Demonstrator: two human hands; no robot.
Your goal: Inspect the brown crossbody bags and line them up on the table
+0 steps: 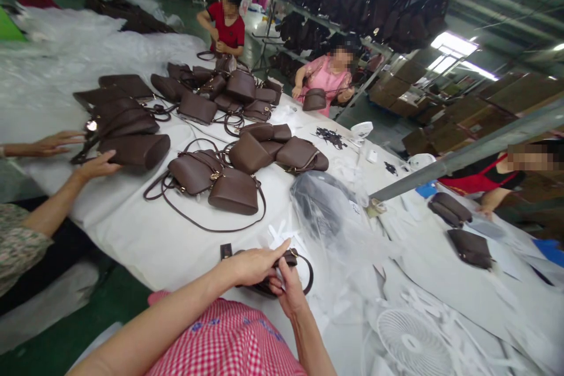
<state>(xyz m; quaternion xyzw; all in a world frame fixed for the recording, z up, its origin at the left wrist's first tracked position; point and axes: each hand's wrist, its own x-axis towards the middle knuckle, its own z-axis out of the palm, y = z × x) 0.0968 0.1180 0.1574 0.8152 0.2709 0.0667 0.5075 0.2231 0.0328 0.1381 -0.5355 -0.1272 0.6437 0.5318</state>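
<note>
A dark brown handbag (263,290) lies on the white-covered table right in front of my body, mostly hidden under my hands. My left hand (255,264) reaches over its top, with a finger stretched toward a gold-coloured ring at the strap. Closed around the same part from the right is my right hand (289,291), its thumb up and its fingers curled at the bag's edge. The dark strap (312,273) loops out to the right of my hands. A small black tag (226,251) shows at the bag's left end. What the fingertips pinch is hidden.
Several brown handbags (233,191) lie ahead on the table. Clear plastic wrapping (324,205) covers a dark item to the right, near a metal pole (462,150) and white fan (412,341). A co-worker's hands (94,167) hold a bag at left; other people work across.
</note>
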